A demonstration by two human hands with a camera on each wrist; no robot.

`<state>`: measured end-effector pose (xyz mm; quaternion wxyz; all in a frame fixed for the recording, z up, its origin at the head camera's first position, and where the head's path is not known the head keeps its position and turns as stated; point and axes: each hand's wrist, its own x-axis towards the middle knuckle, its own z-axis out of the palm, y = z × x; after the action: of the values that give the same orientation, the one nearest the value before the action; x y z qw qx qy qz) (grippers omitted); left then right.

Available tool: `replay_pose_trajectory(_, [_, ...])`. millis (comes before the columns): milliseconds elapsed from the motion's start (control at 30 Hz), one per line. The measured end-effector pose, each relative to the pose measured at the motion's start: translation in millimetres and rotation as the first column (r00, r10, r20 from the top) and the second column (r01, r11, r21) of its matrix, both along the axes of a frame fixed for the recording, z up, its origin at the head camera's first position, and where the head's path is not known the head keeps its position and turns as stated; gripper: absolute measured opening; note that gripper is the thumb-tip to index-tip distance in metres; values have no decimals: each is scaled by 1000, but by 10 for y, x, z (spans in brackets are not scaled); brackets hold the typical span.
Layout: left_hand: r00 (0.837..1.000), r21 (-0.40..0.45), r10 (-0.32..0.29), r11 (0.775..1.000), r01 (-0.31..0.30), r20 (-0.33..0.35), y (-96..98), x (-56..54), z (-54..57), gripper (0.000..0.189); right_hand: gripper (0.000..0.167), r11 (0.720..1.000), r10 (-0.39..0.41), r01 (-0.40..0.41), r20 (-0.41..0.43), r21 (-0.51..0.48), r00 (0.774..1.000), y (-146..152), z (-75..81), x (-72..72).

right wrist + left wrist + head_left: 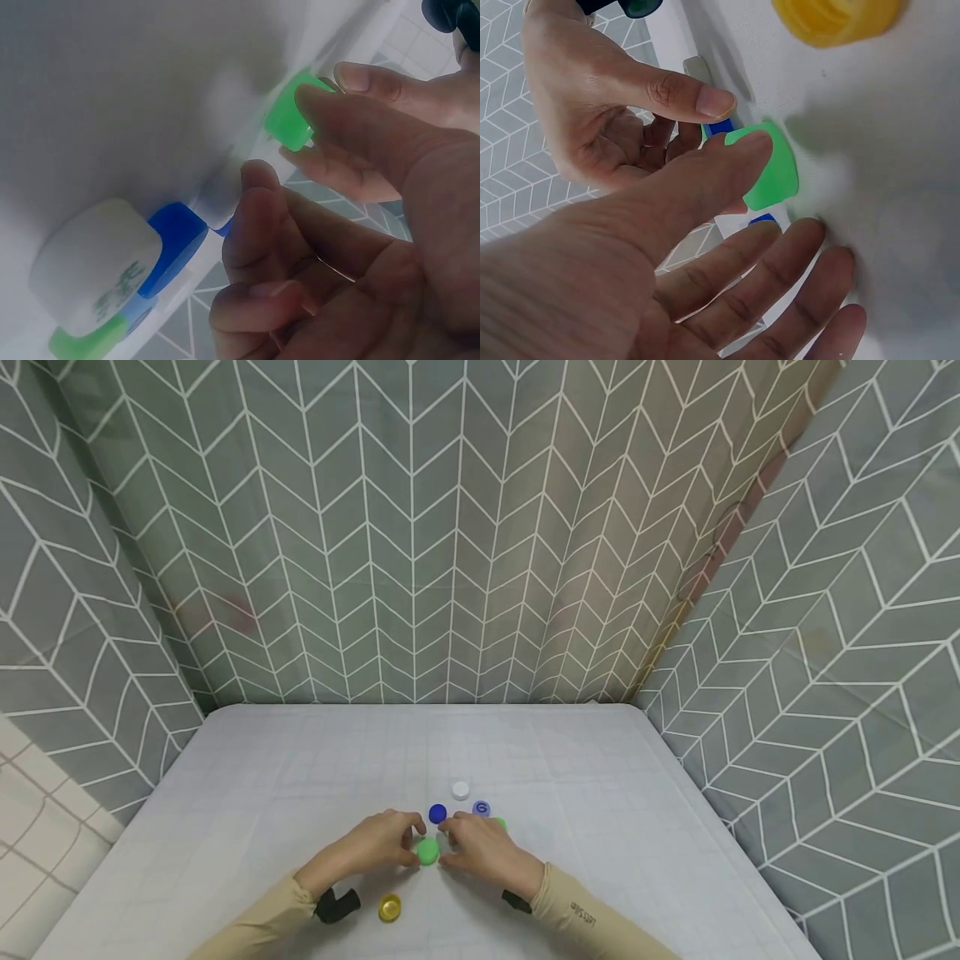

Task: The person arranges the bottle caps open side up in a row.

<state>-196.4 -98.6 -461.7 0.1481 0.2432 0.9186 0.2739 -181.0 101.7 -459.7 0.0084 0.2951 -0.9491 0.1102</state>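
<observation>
A bright green bottle cap (427,852) stands on the white table between my two hands. My left hand (378,842) is at its left side, thumb and fingers parted; in the left wrist view the thumb overlaps the green cap (776,171). From the right, my right hand (491,852) faces the same cap, its fingers loosely bent with nothing held between them. Just beyond the fingertips lies a dark blue cap (437,813). The right wrist view has a white cap with green print (97,262) beside that hand, hidden beneath it in the head view.
A yellow cap (389,907) lies open side up near the left forearm. Past the right hand are a white cap (461,790), a light blue cap with a dark mark (482,808) and a second green cap (501,823). Patterned curtains (412,527) enclose the table (300,752).
</observation>
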Motion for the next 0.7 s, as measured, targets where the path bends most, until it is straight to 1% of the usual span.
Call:
replay_pose_trajectory(267, [1000,16,-13,1000,13,5,-10,-25,-37,38,43,1000,-25,25,36,-9,999,-19,14,4])
replay_pose_trajectory(433, [1000,25,-19,1000,19,6,-5,-37,-48,38,43,999,-37,38,40,-20,999,-9,-13,-12])
replay_pose_trajectory(567, [999,44,-34,998,34,0,-6,-50,-61,35,39,999,-31,32,41,-24,999,4,-32,-32])
replay_pose_trajectory(700, [999,54,-44,998,43,5,-7,-62,-73,32,30,1000,1,0,20,-29,1000,11,-47,-44])
